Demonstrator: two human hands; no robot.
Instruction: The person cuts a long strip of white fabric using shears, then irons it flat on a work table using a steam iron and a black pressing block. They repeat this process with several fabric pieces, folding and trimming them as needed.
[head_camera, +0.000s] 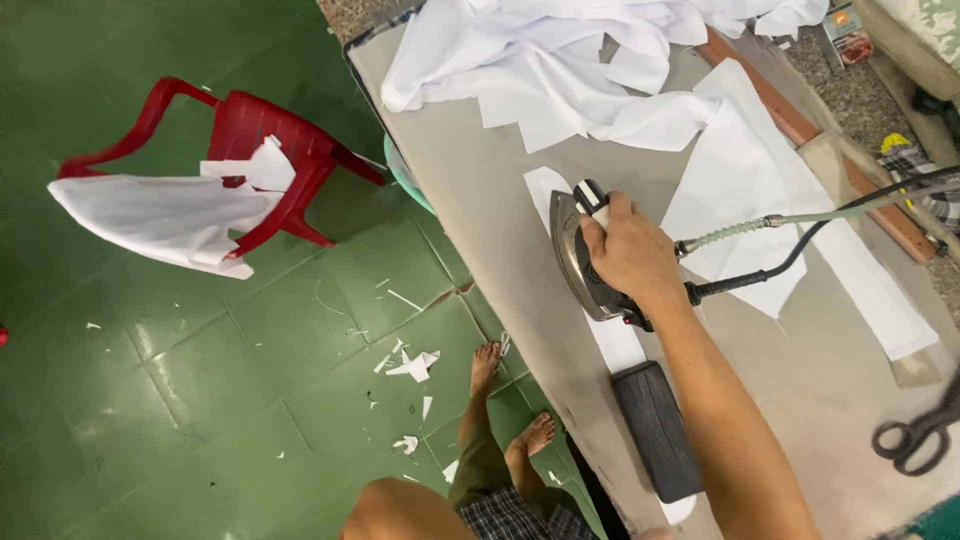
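My right hand (630, 255) grips the handle of a dark steam iron (575, 265) that rests flat on a narrow white fabric strip (545, 190). The strip runs along the near edge of the grey padded table (470, 200). Its lower part passes under a black rectangular pad (655, 430) that lies just behind the iron. A hose and a black cable (800, 215) lead from the iron off to the right. My left hand is out of view.
A pile of white fabric (540, 60) lies at the table's far end, with a larger flat white piece (740, 170) beside the iron. Black scissors (915, 435) lie at the right. A red plastic chair (265, 130) draped with white cloth (160, 215) stands on the green tiled floor, strewn with scraps.
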